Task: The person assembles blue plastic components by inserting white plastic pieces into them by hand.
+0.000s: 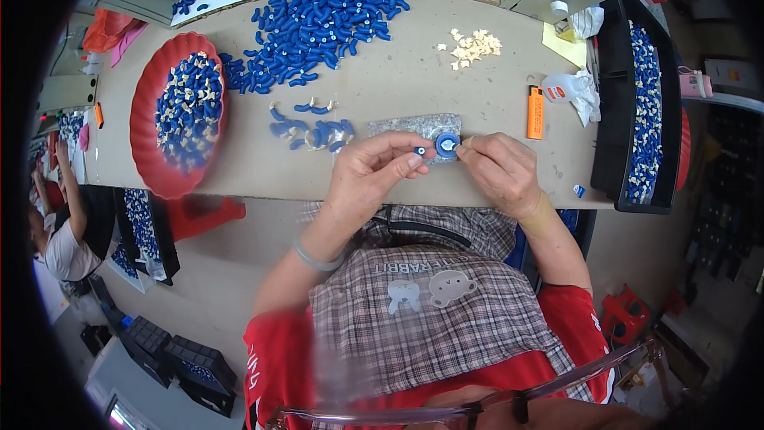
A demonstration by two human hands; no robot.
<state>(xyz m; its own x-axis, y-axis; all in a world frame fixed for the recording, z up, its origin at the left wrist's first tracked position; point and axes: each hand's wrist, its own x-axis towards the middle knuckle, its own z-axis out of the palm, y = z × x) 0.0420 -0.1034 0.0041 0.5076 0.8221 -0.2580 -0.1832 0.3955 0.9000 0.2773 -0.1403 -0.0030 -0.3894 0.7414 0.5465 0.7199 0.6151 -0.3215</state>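
Observation:
Between thumb and forefinger, my left hand (368, 173) pinches a small blue curved piece (419, 150) with a pale dot on its end. My right hand (503, 173) is closed just beside a round blue dish (440, 150) with white stuff in it; its fingertips hold a small pale piece whose shape is mostly hidden. The dish rests on a speckled grey slab (386, 125). Left of the slab lie several blue pieces (322, 134) with cream parts on their ends. Loose cream star-like pieces (477, 48) form a small heap farther back.
A large pile of blue curved pieces (318, 28) covers the back. At left stands a red scalloped basin (143, 111) of joined pieces. An orange box cutter (535, 111), a white bottle (559, 87) and a black crate (613, 111) are at right. A co-worker (70, 243) is far left.

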